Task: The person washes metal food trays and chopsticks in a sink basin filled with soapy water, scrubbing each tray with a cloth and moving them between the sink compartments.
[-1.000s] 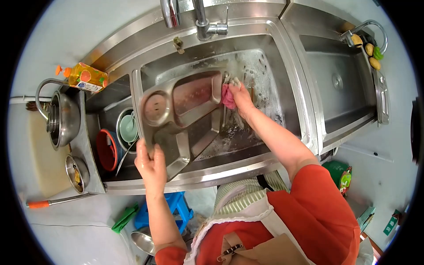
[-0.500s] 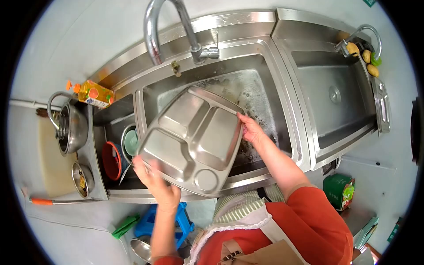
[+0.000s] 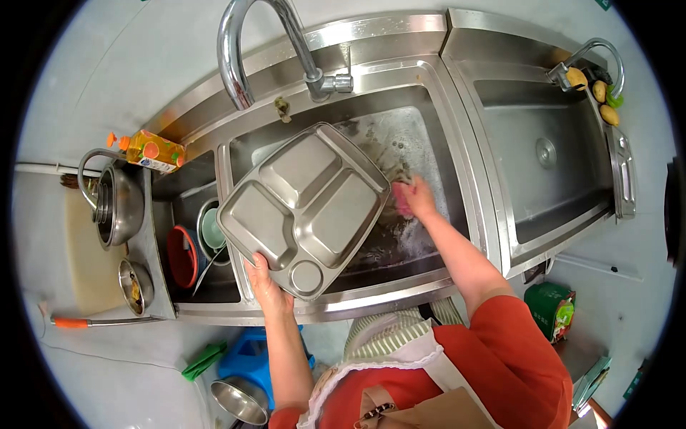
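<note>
A steel compartment tray (image 3: 304, 207) is tilted over the middle sink (image 3: 457, 179), its underside with the raised compartment bottoms facing me. My left hand (image 3: 269, 286) grips its lower left edge, thumb over the rim. To the right of the tray, my right hand (image 3: 417, 196) is closed on a pink scrubbing cloth or sponge (image 3: 402, 201), just over the soapy water (image 3: 421, 136). Which of the two it is I cannot tell. The right hand is apart from the tray's edge.
A chrome faucet (image 3: 314, 71) arches over the back left of the sink. At left are an orange bottle (image 3: 153, 151), a red bucket (image 3: 181, 259), green bowls (image 3: 212, 229) and a steel pot (image 3: 121, 207). Potatoes (image 3: 609, 115) lie by the right basin (image 3: 543, 186).
My right hand has let go of the tray's right edge and now holds the pink cloth or sponge over the water. My left hand, blurred before, now grips the lower left rim.
</note>
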`<state>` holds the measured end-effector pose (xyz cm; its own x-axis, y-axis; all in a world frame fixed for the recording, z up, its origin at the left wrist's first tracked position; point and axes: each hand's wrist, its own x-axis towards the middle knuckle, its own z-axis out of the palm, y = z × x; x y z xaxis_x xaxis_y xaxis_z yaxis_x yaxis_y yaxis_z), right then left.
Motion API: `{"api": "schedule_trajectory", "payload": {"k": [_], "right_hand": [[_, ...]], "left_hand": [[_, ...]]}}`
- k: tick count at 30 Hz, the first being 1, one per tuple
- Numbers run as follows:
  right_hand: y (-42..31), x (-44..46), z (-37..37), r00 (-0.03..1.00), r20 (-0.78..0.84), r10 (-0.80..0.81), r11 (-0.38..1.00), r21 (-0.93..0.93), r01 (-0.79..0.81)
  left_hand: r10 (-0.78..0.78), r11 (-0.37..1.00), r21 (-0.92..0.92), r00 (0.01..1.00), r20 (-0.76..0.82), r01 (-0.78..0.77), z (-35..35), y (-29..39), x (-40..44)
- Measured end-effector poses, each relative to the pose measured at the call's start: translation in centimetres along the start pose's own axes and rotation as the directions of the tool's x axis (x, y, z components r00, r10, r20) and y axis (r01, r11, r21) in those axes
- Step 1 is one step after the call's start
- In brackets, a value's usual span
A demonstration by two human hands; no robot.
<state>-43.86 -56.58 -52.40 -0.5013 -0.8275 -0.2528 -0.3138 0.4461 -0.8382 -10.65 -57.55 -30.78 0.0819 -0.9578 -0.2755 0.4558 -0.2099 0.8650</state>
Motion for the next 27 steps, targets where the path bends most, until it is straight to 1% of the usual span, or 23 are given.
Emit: {"api": "schedule_trajectory", "payload": {"k": [1, 2, 3, 4, 5, 6, 7, 8, 9, 10, 11, 12, 13, 14, 16, 17, 18, 20, 21, 23, 24, 26, 27], "right_hand": [[0.1, -0.1, -0.4, 0.992, -0.122, 0.028, 0.974, -0.22, -0.054], [-0.2, -0.1, -0.3, 0.992, -0.122, 0.024, 0.976, -0.214, -0.05], [-0.4, -0.2, -0.3, 0.965, 0.003, 0.263, 0.95, 0.176, -0.26], [-0.6, -0.6, -0.2, 0.882, 0.205, 0.424, 0.729, 0.5, -0.467], [-2.7, -1.3, 0.6, 0.965, 0.089, 0.247, 0.795, 0.551, -0.254], [-4.9, -2.0, 0.9, 0.972, 0.091, 0.216, 0.745, 0.628, -0.225], [-6.8, -2.6, 1.6, 0.997, 0.0, 0.071, 0.798, 0.601, -0.057], [-12.3, -4.8, 0.5, 0.997, 0.06, 0.049, 0.662, 0.745, -0.077], [-16.2, -6.7, 0.0, 0.996, 0.084, -0.034, 0.632, 0.774, -0.044], [-20.2, -8.3, -0.7, 0.986, 0.128, -0.106, 0.727, 0.687, -0.012], [-19.8, -8.6, 2.2, 0.957, -0.036, -0.288, 0.668, 0.709, 0.227], [-22.6, -10.0, 1.6, 0.932, 0.028, -0.362, 0.81, 0.504, 0.299], [-23.1, -9.6, 2.7, 0.762, -0.061, -0.645, 0.739, 0.204, 0.642], [-25.0, -10.8, 3.0, 0.743, -0.108, -0.661, 0.749, -0.166, 0.642], [-24.1, -8.0, 5.1, 0.793, -0.353, -0.497, 0.861, -0.087, 0.501], [-21.8, -5.1, 6.3, 0.891, -0.329, -0.314, 0.89, 0.224, 0.396], [-19.3, -2.6, 7.1, 0.961, -0.237, -0.14, 0.825, 0.51, 0.245], [-17.1, -1.0, 6.4, 0.981, -0.059, 0.184, 0.808, 0.577, -0.116], [-16.8, -1.3, 7.0, 0.982, -0.058, 0.177, 0.81, 0.575, -0.112], [-17.9, -3.0, 7.7, 0.953, -0.304, -0.011, 0.813, 0.552, 0.186], [-18.5, -3.9, 8.2, 0.956, -0.293, -0.023, 0.817, 0.546, 0.187], [-23.4, -7.1, 7.5, 0.963, -0.206, -0.176, 0.72, 0.64, 0.269], [-25.0, -8.3, 7.5, 0.965, -0.184, -0.185, 0.7, 0.664, 0.261]], "left_hand": [[0.023, 0.998, 0.05, 1.0, -0.004, -0.023, 0.5, 0.4, 0.0], [0.03, 0.998, 0.053, 1.0, -0.002, -0.03, 0.5, 0.5, 0.2], [0.02, 0.996, 0.083, 1.0, -0.001, -0.02, 0.5, 0.6, 0.4], [0.006, 0.993, 0.114, 1.0, 0.003, -0.006, 0.4, 0.8, 0.6], [0.004, 0.994, 0.11, 1.0, -0.008, -0.003, 0.8, 0.7, 0.6], [0.006, 0.995, 0.104, 1.0, 0.004, -0.006, 0.8, 0.5, 0.7], [0.0, 0.988, 0.155, 1.0, 0.016, -0.003, 0.6, 0.3, 0.8], [-0.006, 0.978, 0.208, 1.0, 0.028, 0.0, 0.6, 0.1, 0.8], [-0.025, 0.982, 0.19, 0.998, 0.058, 0.013, 1.0, 0.1, 0.7], [-0.026, 0.971, 0.239, 0.997, 0.074, 0.007, 1.3, 0.2, 0.5], [-0.056, 0.974, 0.224, 0.995, 0.088, 0.035, 2.2, 0.6, 0.1], [-0.087, 0.975, 0.211, 0.991, 0.101, 0.064, 3.0, 1.0, -0.4], [-0.062, 0.981, 0.19, 0.985, 0.159, 0.031, 2.9, 0.7, -0.5], [-0.062, 0.981, 0.19, 0.983, 0.173, 0.028, 2.8, 1.1, -0.7], [-0.084, 0.983, 0.177, 0.976, 0.201, 0.048, 2.6, 2.4, -1.3], [-0.1, 0.983, 0.173, 0.962, 0.253, 0.057, 1.6, 2.8, -1.0], [-0.094, 0.984, 0.173, 0.962, 0.257, 0.05, 0.7, 3.1, -0.7], [-0.086, 0.978, 0.21, 0.935, 0.343, 0.013, -0.9, 3.6, -0.7], [-0.08, 0.971, 0.241, 0.933, 0.352, -0.008, -1.1, 3.7, -0.7], [-0.086, 0.964, 0.267, 0.937, 0.338, -0.008, -1.4, 3.4, -0.3], [-0.101, 0.953, 0.303, 0.938, 0.332, -0.004, -1.5, 3.4, -0.1], [-0.091, 0.965, 0.262, 0.943, 0.32, 0.004, -0.7, 3.3, 0.0], [-0.074, 0.954, 0.297, 0.933, 0.353, -0.037, -0.9, 2.9, 0.5]]}}
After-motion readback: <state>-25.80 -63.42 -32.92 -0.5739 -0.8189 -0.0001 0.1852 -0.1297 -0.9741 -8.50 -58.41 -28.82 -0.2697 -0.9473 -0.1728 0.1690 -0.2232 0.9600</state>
